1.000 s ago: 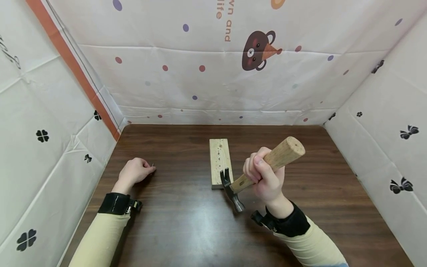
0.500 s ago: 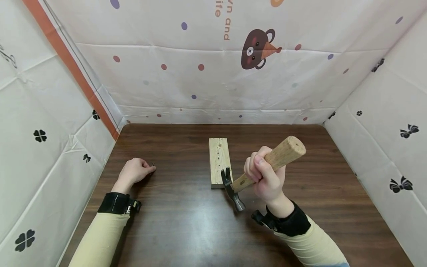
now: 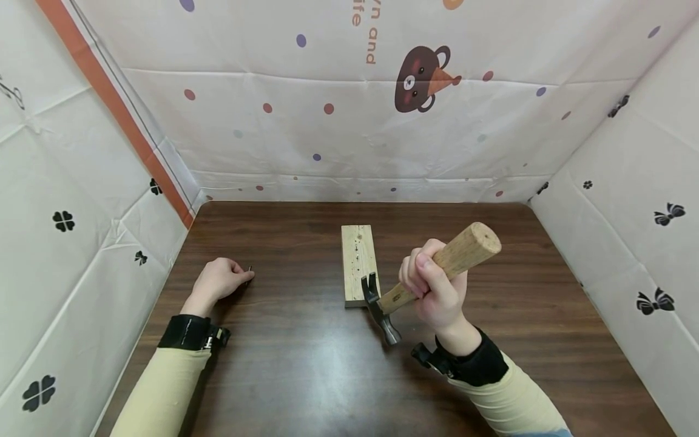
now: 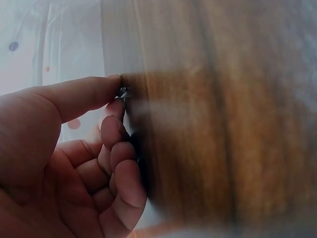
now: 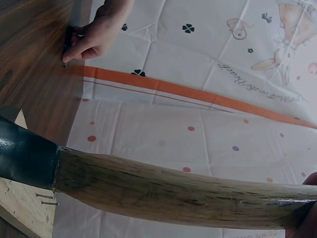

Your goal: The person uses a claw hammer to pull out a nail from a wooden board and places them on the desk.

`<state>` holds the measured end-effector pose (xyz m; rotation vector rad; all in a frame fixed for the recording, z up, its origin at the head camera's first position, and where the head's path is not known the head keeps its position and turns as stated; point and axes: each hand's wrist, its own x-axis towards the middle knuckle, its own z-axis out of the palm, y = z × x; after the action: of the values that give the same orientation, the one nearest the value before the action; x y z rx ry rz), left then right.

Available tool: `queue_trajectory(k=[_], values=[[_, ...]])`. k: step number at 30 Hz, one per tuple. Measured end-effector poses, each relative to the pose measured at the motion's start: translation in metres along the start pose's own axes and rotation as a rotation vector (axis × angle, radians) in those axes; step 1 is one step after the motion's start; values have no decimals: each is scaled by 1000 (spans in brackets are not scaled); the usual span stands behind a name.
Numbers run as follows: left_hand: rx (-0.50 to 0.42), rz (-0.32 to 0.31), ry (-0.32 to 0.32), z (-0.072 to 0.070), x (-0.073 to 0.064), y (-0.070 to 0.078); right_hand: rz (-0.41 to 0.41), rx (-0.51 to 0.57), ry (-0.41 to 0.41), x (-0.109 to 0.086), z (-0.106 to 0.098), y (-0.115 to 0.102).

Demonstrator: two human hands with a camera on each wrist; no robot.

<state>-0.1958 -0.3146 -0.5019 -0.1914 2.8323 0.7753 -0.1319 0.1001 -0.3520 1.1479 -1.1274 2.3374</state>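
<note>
My right hand (image 3: 435, 288) grips the wooden handle of a claw hammer (image 3: 406, 294) midway, its handle end raised to the right. The dark steel head hangs over the near right corner of a pale wooden block (image 3: 358, 258). Off to the left, my left hand (image 3: 220, 279) is low at the tabletop and pinches a small nail (image 3: 250, 269) between thumb and forefinger. Most of that nail is hidden by the fingertips (image 4: 115, 82) in the left wrist view. Nails (image 5: 48, 200) stick up from the block in the right wrist view.
The dark brown wooden table (image 3: 306, 358) reaches back to a white patterned sheet (image 3: 262, 145). Similar sheets (image 3: 617, 218) stand along the left and right sides. Each wrist wears a black strap (image 3: 185, 332) with a small camera.
</note>
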Motion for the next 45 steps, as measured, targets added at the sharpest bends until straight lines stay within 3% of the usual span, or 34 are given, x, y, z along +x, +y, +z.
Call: queue_trajectory(k=[20,25,34,38,42,45], values=[[-8,35,-24,-1,4,-5,4,-7,4,3,1,2],[-34,51,-61,-4,7,-7,19,-13,12,5,1,3],[-107,15,-134,-12,7,-5,24,-26,15,7,0,4],[-102,25,-99,-12,9,-3,31,-30,13,7,-1,3],[-103,67,3,-10,13,5,83,-82,52,8,-3,4],[-132,133,91,-6,19,20,161,-143,112,12,-6,6]])
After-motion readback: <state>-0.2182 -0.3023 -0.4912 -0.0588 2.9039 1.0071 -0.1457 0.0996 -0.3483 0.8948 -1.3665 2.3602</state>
